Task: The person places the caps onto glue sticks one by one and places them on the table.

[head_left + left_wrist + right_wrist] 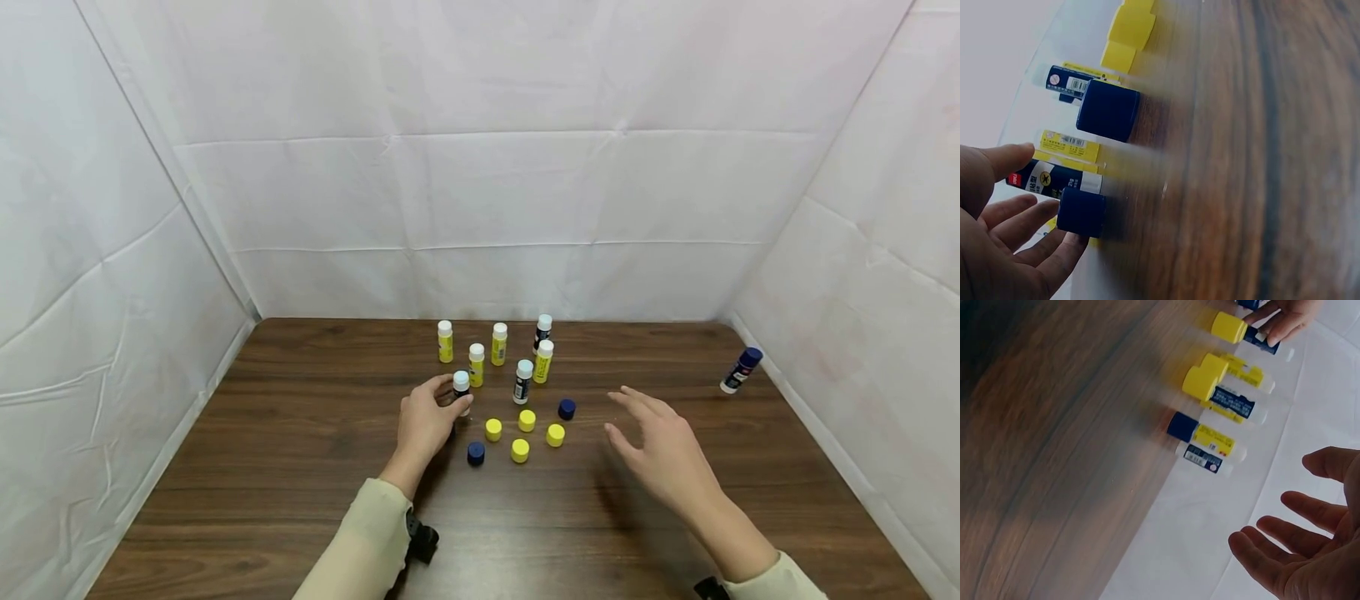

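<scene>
Enclosing the work on 3 sides, white cloth hangs around a brown wood-grain table. Above the table, the person's right hand has its fingers apart and loosely bent, grasping nothing, while the left hand pinches a navy glue stick between thumb and fingers; how firmly, the views do not tell. That stick is upright, its long axis vertical and a white end on top, at the left front of the cluster. Behind and beside it stand 4 yellow glue sticks and 2 more navy sticks, all with white tops. Well apart, beyond the right hand and near the cloth, is a capped navy stick; whether it stands or lies is unclear. Smallest are the loose caps: 4 yellow caps and 2 navy caps. The relation that matters is between stick and cap: 1 navy cap sits in front of the held stick, on the person's side and slightly right, nearer the left hand; the other lies just left of the right fingertips.
</scene>
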